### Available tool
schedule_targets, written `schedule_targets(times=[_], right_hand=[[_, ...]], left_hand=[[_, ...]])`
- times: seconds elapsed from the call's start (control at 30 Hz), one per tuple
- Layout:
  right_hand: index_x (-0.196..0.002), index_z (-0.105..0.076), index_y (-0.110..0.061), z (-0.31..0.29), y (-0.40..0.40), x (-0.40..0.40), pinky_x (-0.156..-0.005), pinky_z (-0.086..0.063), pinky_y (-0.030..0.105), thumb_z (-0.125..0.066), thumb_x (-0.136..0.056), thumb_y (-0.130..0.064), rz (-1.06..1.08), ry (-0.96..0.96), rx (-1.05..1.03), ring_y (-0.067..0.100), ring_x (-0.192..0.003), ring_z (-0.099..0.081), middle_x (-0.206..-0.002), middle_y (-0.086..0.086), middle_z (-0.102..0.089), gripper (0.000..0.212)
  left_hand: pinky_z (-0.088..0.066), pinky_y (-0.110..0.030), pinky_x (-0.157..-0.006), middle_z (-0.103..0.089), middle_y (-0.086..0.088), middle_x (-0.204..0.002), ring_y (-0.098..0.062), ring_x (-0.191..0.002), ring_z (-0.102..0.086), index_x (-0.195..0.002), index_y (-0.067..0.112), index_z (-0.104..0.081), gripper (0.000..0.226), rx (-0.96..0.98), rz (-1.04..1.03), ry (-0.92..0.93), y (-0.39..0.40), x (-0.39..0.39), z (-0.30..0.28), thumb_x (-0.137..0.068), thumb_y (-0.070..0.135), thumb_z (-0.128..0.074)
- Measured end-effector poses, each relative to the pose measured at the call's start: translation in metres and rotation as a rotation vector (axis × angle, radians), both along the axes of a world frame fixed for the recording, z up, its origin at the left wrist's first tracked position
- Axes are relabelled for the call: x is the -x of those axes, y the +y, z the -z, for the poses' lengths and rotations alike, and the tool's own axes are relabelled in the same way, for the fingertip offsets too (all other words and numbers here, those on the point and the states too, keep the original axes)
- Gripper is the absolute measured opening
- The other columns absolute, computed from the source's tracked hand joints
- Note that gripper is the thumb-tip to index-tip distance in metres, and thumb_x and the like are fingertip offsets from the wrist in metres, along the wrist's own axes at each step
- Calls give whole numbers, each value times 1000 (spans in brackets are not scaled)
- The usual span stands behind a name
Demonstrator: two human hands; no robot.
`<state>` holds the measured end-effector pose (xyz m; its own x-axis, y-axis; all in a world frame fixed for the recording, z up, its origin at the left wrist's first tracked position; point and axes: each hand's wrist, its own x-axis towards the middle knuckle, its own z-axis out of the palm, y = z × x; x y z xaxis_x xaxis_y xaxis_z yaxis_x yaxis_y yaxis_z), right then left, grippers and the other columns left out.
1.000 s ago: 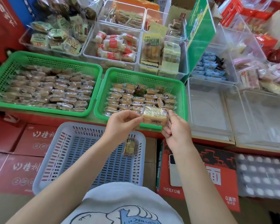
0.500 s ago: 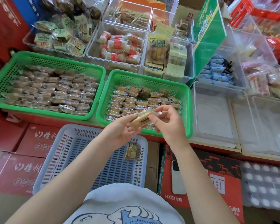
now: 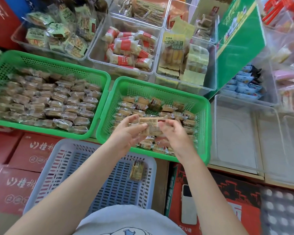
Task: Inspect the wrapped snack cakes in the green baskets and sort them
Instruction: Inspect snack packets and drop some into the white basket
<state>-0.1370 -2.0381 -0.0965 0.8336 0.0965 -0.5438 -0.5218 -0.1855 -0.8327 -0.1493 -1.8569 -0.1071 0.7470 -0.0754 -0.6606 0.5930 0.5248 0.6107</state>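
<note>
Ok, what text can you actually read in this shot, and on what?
"X12" on the red carton at lower right; the rest is cut off.
Left red cartons: white characters, too stylised to read.
Yellow pack: print blurred.
Held snack cake label: too small.
Green sign: blurred.

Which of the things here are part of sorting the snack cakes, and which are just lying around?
Job:
held cake
left hand
right hand
right green basket
left green basket
lavender basket
lone cake

Lying about:
phone
red cartons
clear snack bins
</note>
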Motion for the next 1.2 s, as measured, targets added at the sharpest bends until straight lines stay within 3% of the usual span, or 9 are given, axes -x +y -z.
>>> schedule_targets(times=[0.07, 0.17, 0.3, 0.37, 0.43, 0.7, 0.8, 1.03, 1.2], right_hand=[[-115, -60, -14, 4, 2, -13, -73, -62, 44, -71, -91, -36, -18, -37, 60, 25, -81, -73, -101, 6, -70, 34], [-114, -62, -21, 19, 1, -39, -63, -58, 25, -72, -91, -31, 112, -106, 187, 19, -84, -69, -101, 3, -69, 27], [-113, -57, -31, 43, -2, -80, -90, -54, 39, -72, -90, -29, 177, -174, 338, 18, -103, -61, -112, -3, -63, 28], [-114, -54, -27, 52, 1, -94, -89, -52, 28, -71, -91, -23, 119, -232, 390, 6, -98, -59, -108, -10, -61, 29], [-113, -50, -25, 60, 4, -103, -77, -49, 17, -70, -92, -18, 12, -292, 467, -2, -89, -59, -101, -14, -60, 30], [-93, -39, -19, 97, 17, -115, -68, -42, 38, -57, -94, -3, -527, -572, 907, 25, -90, -50, -90, 3, -60, 25], [-101, -53, -13, 109, 25, -116, -78, -43, 41, -52, -92, 5, -658, -536, 939, 31, -97, -51, -102, 9, -64, 20], [-103, -72, -9, 103, 22, -131, -85, -45, 45, -54, -94, -12, -684, -613, 1055, 32, -103, -51, -103, 12, -60, 21], [-123, -59, -5, 97, 22, -159, -88, -47, 39, -54, -98, -14, -513, -541, 1013, 29, -112, -49, -118, 12, -55, 27]], left_hand=[[-61, -38, -87, -73, -8, -111, -22, -97, -72, -134, 17, -54, 48, -186, 81, -60, -6, -14, 10, -91, 9, -72], [-53, -30, -92, -67, 6, -123, -12, -110, -64, -140, 23, -54, 43, -734, 288, -211, -8, -34, 34, -98, 26, -65], [-25, -36, -121, -41, -1, -157, -18, -147, -32, -151, 18, -44, 52, -1248, 633, -451, -6, -55, 68, -101, 23, -57], [-12, -44, -126, -23, -1, -166, -20, -155, -11, -157, 20, -33, 59, -1364, 775, -479, -9, -67, 76, -101, 23, -53], [-5, -48, -127, -8, 1, -169, -19, -156, 3, -160, 23, -20, 65, -1432, 885, -478, -9, -79, 86, -101, 27, -47], [7, -49, -124, 2, 2, -170, -18, -156, 11, -162, 27, -3, 67, -1623, 1059, -550, 8, -90, 127, -104, 51, -28], [5, -50, -124, -3, 0, -170, -20, -156, 7, -162, 26, -9, 67, -1621, 1013, -548, 4, -89, 130, -103, 47, -34], [-10, -60, -122, -18, -8, -168, -32, -155, -10, -151, 27, -43, 59, -1630, 897, -746, -5, -96, 138, -96, 46, -35], [-1, -59, -123, -7, -10, -169, -32, -156, 0, -143, 33, -48, 48, -1616, 940, -758, -5, -105, 140, -99, 49, -41]])
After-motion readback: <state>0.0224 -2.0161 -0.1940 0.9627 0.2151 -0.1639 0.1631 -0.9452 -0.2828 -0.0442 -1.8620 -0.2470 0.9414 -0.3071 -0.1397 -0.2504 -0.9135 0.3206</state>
